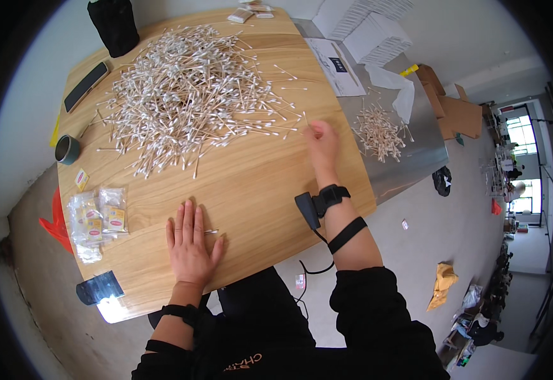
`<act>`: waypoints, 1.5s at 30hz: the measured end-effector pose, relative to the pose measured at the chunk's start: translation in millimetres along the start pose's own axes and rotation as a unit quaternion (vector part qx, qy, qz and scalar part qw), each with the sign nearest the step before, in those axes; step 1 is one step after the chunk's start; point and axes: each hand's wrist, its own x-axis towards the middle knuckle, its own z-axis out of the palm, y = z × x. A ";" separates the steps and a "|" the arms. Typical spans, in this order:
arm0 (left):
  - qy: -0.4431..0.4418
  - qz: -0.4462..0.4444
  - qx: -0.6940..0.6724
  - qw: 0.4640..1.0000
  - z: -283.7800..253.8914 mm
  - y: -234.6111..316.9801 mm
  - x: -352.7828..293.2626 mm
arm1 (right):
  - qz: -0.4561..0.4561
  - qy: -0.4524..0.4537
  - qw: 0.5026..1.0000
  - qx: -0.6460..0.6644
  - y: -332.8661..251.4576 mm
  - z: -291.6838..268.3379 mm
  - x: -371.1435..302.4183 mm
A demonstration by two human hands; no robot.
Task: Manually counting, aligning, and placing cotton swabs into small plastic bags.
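Black sleeves (378, 310): nearest, behind both hands, around the person's arms.
Wooden table (257, 183): beneath both hands, pale and grained.
Swab heap (187, 95): straight ahead of the left hand, ahead and leftward of the right, which is nearer; thin tan sticks, white cotton tips, tangled at every angle.
Left hand (191, 250): palm down on the wood, fingers straight, thumb spread wide.
Right hand (322, 149): just beside the heap's right fringe, fingers curled narrow, seemingly pinching one swab; from where I stand, I can't tell whether it rests on the wood.
Pinched swab (305, 118): at the right fingertips, long axis pointing away from the person, leaning slightly left; white tip showing, lower end hidden.
Loose swab (211, 232): between left forefinger and thumb, lying crosswise.
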 end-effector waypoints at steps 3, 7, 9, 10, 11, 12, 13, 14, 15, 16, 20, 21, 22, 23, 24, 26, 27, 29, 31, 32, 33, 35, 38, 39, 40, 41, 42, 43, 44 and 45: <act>0.004 0.000 0.003 1.000 0.8 -1.5 -0.9 | -0.040 -0.067 0.987 -0.142 -28.3 7.7 -6.0; 0.002 -0.004 -0.001 1.000 0.2 -0.5 -2.0 | -0.079 -0.146 0.966 -0.197 -43.7 16.6 -17.4; 0.001 -0.006 0.000 1.000 -0.3 -0.9 -2.1 | -0.087 -0.154 0.963 -0.204 -53.0 21.5 -29.3; 0.001 -0.005 -0.002 1.000 -0.9 -0.8 -1.6 | -0.095 -0.159 0.959 -0.213 -56.2 21.5 -36.5; 0.000 -0.009 -0.002 1.000 -1.2 -0.6 -1.1 | -0.096 -0.163 0.959 -0.213 -56.8 21.4 -44.5; -0.001 -0.007 -0.006 1.000 -1.2 -0.4 -0.3 | -0.105 -0.188 0.957 -0.195 -58.0 20.9 -53.3; -0.003 -0.007 -0.011 1.000 -1.5 0.4 -0.4 | -0.113 -0.214 0.954 -0.177 -58.4 19.5 -63.0; -0.005 -0.015 -0.008 1.000 -2.2 -0.1 -0.1 | -0.114 -0.222 0.953 -0.174 -64.1 18.7 -73.8; -0.004 -0.013 -0.011 1.000 -2.4 -0.3 0.8 | -0.079 -0.201 0.969 -0.122 -70.3 16.6 -84.2; -0.001 -0.008 -0.013 1.000 -2.3 -0.8 1.7 | -0.043 -0.177 0.981 -0.070 -74.9 15.4 -91.2; -0.002 -0.011 -0.016 1.000 -3.4 -2.2 -0.6 | 0.009 -0.082 0.995 0.050 -64.8 18.9 -108.3; -0.001 -0.009 -0.019 1.000 -1.8 -1.3 -0.5 | -0.038 -0.111 0.992 0.056 -66.2 19.6 -115.8; 0.003 -0.012 -0.031 0.999 0.4 -0.8 -0.4 | -0.085 -0.139 0.985 0.061 -68.1 21.3 -125.4; 0.006 -0.019 -0.037 0.999 2.5 -3.1 -2.5 | -0.073 -0.205 0.974 0.060 -73.1 25.7 -138.4; 0.006 -0.020 -0.037 0.999 3.9 -4.1 -3.8 | -0.061 -0.269 0.960 0.056 -80.9 27.1 -148.0; 0.045 -0.016 -0.060 0.997 5.3 -6.8 -6.3 | -0.073 -0.287 0.953 0.062 -97.1 26.5 -157.8; 0.044 -0.017 -0.059 0.997 5.0 -7.5 -6.6 | -0.085 -0.304 0.946 0.066 -100.8 27.1 -160.2; 0.014 -0.007 -0.033 0.999 2.6 -3.5 -3.6 | -0.087 -0.250 0.963 0.057 -94.4 27.8 -152.5; 0.006 -0.004 -0.019 1.000 0.0 -2.8 -2.3 | -0.085 -0.114 0.989 -0.048 -83.2 28.4 -136.3; -0.002 0.000 -0.007 1.000 -0.9 -2.3 -1.7 | -0.085 -0.114 0.989 -0.049 -76.5 26.7 -127.8; -0.002 0.000 -0.008 1.000 -0.3 -2.4 -2.5 | -0.088 -0.148 0.982 -0.080 -69.4 23.7 -118.8; 0.006 0.002 -0.001 1.000 2.0 -2.4 -1.8 | -0.091 -0.176 0.973 -0.117 -58.7 12.6 -101.4; 0.004 -0.011 -0.024 1.000 2.0 -1.1 -0.5 | 0.001 -0.178 0.978 -0.111 -59.5 -5.6 -87.5; 0.005 -0.012 -0.027 1.000 1.8 -1.2 -1.4 | 0.000 -0.177 0.978 -0.113 -58.2 -7.9 -89.3; 0.002 -0.015 -0.024 1.000 0.9 -2.2 -1.8 | -0.009 -0.131 0.986 -0.107 -55.9 -9.5 -89.2; 0.000 -0.018 -0.022 1.000 0.0 -3.3 -2.5 | -0.019 -0.084 0.991 -0.101 -53.2 -11.1 -89.2; -0.002 -0.018 -0.013 1.000 -1.0 -4.0 -3.2 | -0.022 -0.083 0.991 -0.100 -51.2 -8.5 -92.9; 0.001 -0.015 -0.015 1.000 0.2 -4.5 -4.0 | -0.017 -0.084 0.990 -0.113 -51.2 -3.1 -100.9; 0.001 -0.014 -0.010 1.000 1.6 -4.7 -4.3 | -0.011 -0.086 0.988 -0.126 -51.0 0.5 -104.5; 0.002 -0.014 -0.005 1.000 3.0 -4.3 -3.4 | -0.012 -0.083 0.989 -0.126 -50.1 1.2 -103.5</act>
